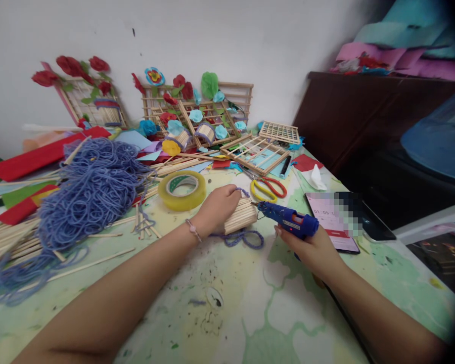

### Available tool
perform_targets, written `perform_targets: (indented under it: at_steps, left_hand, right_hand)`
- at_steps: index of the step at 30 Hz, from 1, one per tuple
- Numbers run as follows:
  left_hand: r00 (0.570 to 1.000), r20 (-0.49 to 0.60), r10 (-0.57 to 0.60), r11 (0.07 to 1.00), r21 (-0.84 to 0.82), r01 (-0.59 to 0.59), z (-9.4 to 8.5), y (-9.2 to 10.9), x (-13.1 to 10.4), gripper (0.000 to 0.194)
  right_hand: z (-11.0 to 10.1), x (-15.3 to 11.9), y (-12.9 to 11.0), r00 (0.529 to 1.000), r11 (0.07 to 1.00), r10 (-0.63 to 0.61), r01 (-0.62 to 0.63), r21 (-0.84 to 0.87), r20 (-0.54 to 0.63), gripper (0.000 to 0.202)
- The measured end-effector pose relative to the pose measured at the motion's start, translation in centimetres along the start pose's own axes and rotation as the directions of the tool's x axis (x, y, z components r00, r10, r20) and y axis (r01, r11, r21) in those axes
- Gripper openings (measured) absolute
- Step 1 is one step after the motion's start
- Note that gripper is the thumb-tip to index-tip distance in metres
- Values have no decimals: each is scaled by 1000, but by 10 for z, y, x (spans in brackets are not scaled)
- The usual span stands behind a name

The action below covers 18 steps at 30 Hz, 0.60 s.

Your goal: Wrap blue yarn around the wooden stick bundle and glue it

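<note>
My left hand (220, 205) is closed round a small bundle of wooden sticks (241, 216) near the middle of the table. Blue-purple yarn (254, 239) runs along the bundle's edge and lies in loops in front of it. In my right hand (311, 250) is a blue glue gun (288, 218), held by its handle, its nozzle pointing left at the bundle's upper right edge. A power cord trails from below the gun toward the front edge of the view.
Yellow tape roll (182, 190) and scissors (268, 189) lie behind the bundle. Tangled yarn (91, 189) and loose sticks cover the left side. A phone (331, 222) lies at right. Stick frames (256, 154) and paper flowers (195, 116) stand along the wall.
</note>
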<state>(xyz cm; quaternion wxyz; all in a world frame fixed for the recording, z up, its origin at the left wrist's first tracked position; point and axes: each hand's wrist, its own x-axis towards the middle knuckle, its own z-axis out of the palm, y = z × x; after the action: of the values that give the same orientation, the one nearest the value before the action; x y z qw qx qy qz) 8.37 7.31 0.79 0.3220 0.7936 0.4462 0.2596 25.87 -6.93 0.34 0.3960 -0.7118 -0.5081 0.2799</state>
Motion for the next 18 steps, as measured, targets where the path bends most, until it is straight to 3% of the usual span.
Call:
perform_targets:
  at_steps: [9,18]
  left_hand:
    - [1000,3,14,1000,-6,-14,1,-4,2,24]
    - [1000,-6,23,1000,2,-23,1,-6,1,24]
  right_hand:
    - [1,1,-6,998,996,34,-38,80,46,32]
    - [5,1,-7,998,978,59,-51,200,-33,36]
